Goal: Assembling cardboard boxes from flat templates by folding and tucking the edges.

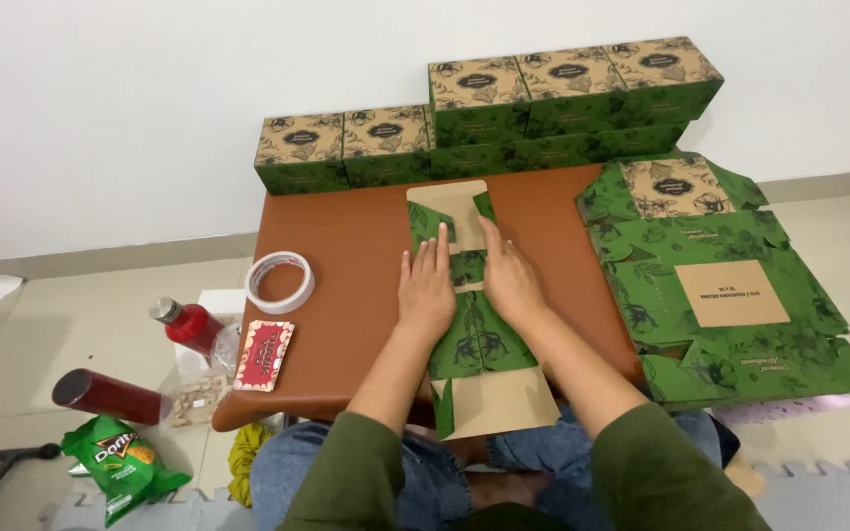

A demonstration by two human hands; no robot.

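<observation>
A flat, folded green and brown cardboard box blank [474,339] lies lengthwise on the small brown table [346,236], its near end hanging over the table's front edge. My left hand [426,285] rests flat on the blank's left side, fingers together and pointing away. My right hand [509,275] presses flat on its right side, just beside the left hand. Both palms are down and neither hand grips anything.
Several assembled green boxes with brown printed lids [504,98] are stacked along the wall behind the table. A pile of flat green blanks [730,295] lies at the right. A tape roll [280,282] and a red card [264,355] sit at the table's left. A red bottle [189,324], snack bag [120,462] and dark cylinder [105,395] lie on the floor.
</observation>
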